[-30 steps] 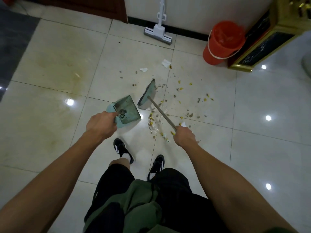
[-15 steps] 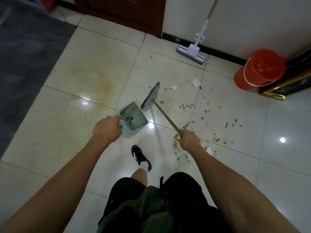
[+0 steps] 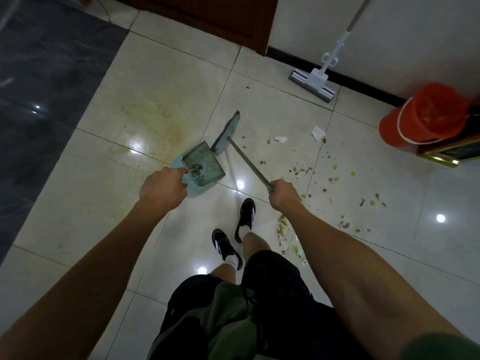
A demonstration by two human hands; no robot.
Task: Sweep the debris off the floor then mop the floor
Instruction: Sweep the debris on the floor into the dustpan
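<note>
Head view: left hand (image 3: 163,189) grips the dustpan (image 3: 201,166), right hand (image 3: 283,194) grips the broom (image 3: 226,131), fingers curled round each handle; debris (image 3: 302,171) unswept, mop (image 3: 313,83) unused.

glossy tiled floor (image 3: 166,81), seemingly plastic dustpan (image 3: 205,162), metal broom handle (image 3: 249,162)

I hold the dustpan (image 3: 200,165) left of the broom (image 3: 226,131); debris (image 3: 324,178) lies right, mop (image 3: 311,83) and bucket (image 3: 426,115) by the far wall
</note>
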